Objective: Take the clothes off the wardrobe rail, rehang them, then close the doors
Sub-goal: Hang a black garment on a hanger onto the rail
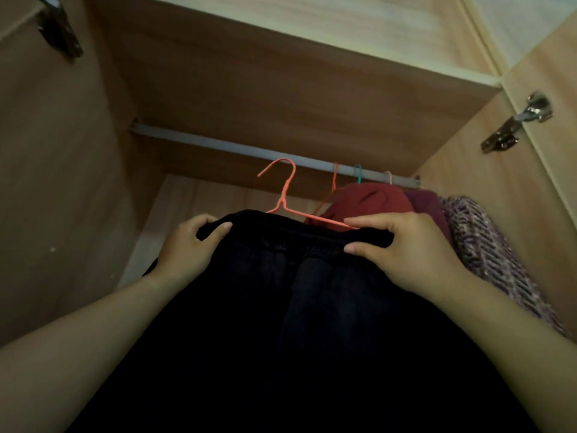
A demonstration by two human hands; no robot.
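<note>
A black garment [296, 307] with an elastic waistband fills the lower middle of the view. My left hand [187, 248] grips the waistband's left end. My right hand [402, 248] pinches its right end together with the arm of an orange wire hanger [285, 195]. That hanger's hook sits at the grey wardrobe rail [218, 145]; I cannot tell whether it rests on it. Further right on the rail hang a red garment [371, 201], a dark purple garment [427, 204] and a mauve patterned knit [487, 245].
The wardrobe's left wall [62, 182] and right wall [499, 170] stand close on both sides, with a shelf board [312, 57] above the rail. Metal door hinges show at the top left [59, 29] and on the right [518, 123]. The rail's left half is bare.
</note>
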